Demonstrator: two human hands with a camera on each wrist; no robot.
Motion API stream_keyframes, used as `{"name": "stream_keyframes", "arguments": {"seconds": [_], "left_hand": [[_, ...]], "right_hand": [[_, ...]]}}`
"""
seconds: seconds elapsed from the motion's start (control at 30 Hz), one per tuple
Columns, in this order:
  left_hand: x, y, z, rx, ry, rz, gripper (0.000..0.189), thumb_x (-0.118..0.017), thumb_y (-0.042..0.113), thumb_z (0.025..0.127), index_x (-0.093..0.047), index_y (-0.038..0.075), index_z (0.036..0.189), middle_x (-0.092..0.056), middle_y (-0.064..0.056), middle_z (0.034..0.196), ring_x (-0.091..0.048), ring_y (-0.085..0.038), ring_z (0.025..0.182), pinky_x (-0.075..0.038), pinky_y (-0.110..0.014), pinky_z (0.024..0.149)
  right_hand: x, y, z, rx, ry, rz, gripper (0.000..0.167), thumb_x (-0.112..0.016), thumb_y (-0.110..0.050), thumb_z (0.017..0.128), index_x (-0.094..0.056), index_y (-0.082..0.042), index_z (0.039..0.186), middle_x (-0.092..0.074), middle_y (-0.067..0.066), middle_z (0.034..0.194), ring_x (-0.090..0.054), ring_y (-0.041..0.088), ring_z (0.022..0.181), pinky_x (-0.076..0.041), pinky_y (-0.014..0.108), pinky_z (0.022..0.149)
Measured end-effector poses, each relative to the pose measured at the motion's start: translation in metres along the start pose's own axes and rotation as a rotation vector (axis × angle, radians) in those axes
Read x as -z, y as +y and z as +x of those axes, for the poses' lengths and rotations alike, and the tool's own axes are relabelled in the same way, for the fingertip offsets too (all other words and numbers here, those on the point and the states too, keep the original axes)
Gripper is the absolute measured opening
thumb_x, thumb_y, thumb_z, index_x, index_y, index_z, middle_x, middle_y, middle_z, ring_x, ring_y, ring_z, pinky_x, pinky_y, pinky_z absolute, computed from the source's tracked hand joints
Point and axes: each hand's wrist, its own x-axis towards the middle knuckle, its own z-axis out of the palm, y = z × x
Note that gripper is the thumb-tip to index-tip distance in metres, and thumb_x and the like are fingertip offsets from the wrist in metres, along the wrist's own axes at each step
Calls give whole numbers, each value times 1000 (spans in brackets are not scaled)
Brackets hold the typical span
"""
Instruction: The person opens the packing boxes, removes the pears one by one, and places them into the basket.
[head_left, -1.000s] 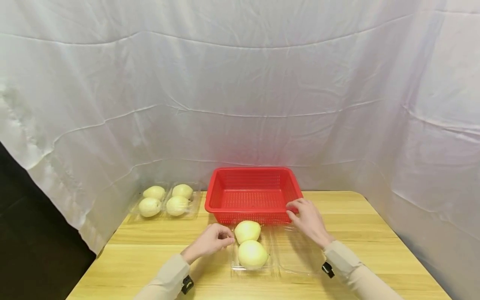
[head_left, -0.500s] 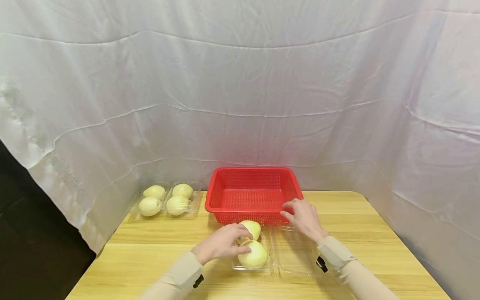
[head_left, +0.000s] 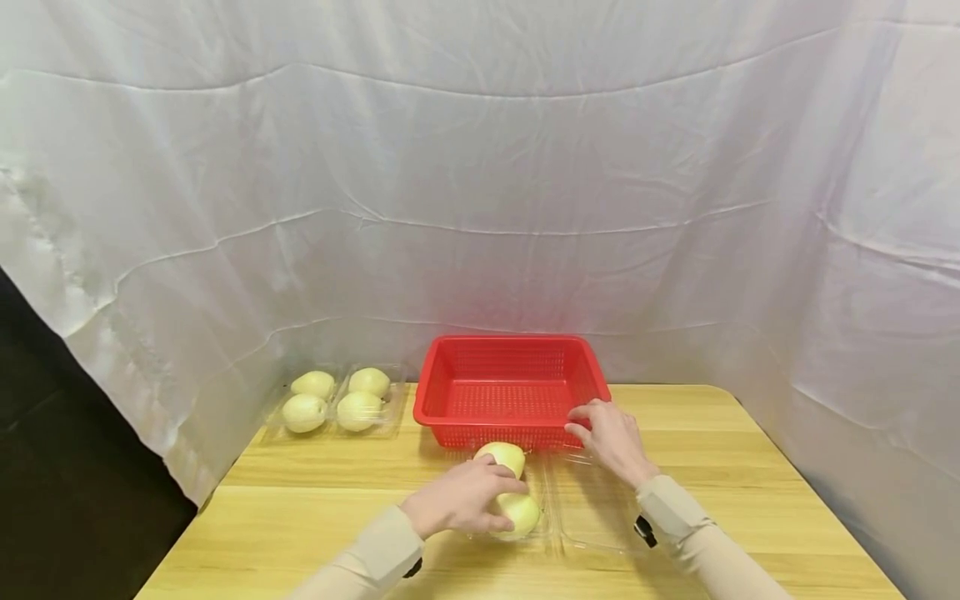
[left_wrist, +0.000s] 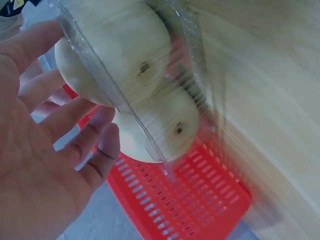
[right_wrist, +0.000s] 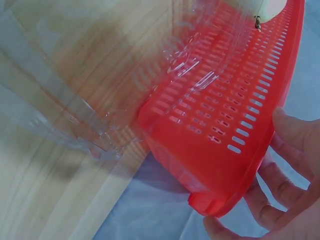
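Note:
Two pale yellow pears lie in a clear plastic clamshell [head_left: 551, 508] at the middle front, its lid laid open to the right. My left hand [head_left: 465, 496] reaches over the near pear [head_left: 523, 515], fingers spread about its top and left side. Behind it lies the far pear [head_left: 504, 457], partly hidden by that hand. In the left wrist view the fingers [left_wrist: 87, 145] are loosely bent beside the clamshell's edge; a firm hold does not show. My right hand [head_left: 615, 437] is at the front right corner of a red plastic basket [head_left: 487, 435], fingers loosely bent by the rim.
Two more clear clamshells with pears, the left pack [head_left: 303, 414] and the right pack [head_left: 360, 412], stand at the back left of the wooden table [head_left: 300, 525]. White cloth [head_left: 480, 208] hangs behind and at both sides.
My left hand has moved right from beside the clamshell to over the near pear. The right hand has shifted slightly left along the basket's corner.

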Motion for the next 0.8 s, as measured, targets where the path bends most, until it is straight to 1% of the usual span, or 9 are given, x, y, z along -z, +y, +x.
{"name": "stream_keyframes", "arguments": {"seconds": [0.13,0.27,0.4,0.5,0.6,0.67,0.8], "left_hand": [[1,3,6,1,-24,32,52,-74,48,82,-63,31,130,-63,11,129,-51,-6,98,-44,-19,80],[1,6,10,-6,-51,72,54,-74,48,81,-62,31,130,-64,10,128,-51,-7,96,-42,-19,75],[2,15,12,28,-95,85,53,-74,46,81,-62,31,131,-63,10,128,-51,-10,97,-45,-22,77],[3,24,12,69,-124,119,51,-73,46,82,-60,34,131,-63,10,127,-53,-13,95,-48,-26,75],[4,31,12,95,-131,178,49,-71,48,84,-59,38,130,-63,9,124,-57,-16,92,-50,-30,74],[4,32,12,107,-127,198,47,-70,49,85,-58,40,130,-63,8,120,-61,-18,87,-52,-32,71],[4,29,11,100,-134,174,47,-67,48,88,-55,40,132,-62,6,119,-66,-18,80,-54,-31,70]], "right_hand": [[0,0,1,8,-5,18,19,-75,-23,85,-76,-11,100,-69,4,96,-63,25,91,-50,46,79],[-1,0,0,13,-8,37,20,-75,-21,85,-76,-8,100,-67,5,93,-62,25,90,-50,46,80],[-3,1,-4,32,4,32,21,-76,-20,84,-76,-6,100,-66,4,91,-60,24,88,-50,45,81],[-4,3,-7,45,20,12,20,-77,-19,83,-76,-6,98,-66,4,90,-59,23,86,-49,44,79],[-4,3,-8,47,34,0,18,-78,-19,83,-76,-7,97,-65,3,89,-59,23,85,-50,44,77],[-3,2,-6,48,33,0,18,-78,-20,83,-76,-8,97,-66,3,90,-60,23,87,-51,44,78],[-2,0,-2,62,21,-6,19,-76,-21,84,-76,-8,98,-67,3,92,-61,25,89,-51,45,80]]}}
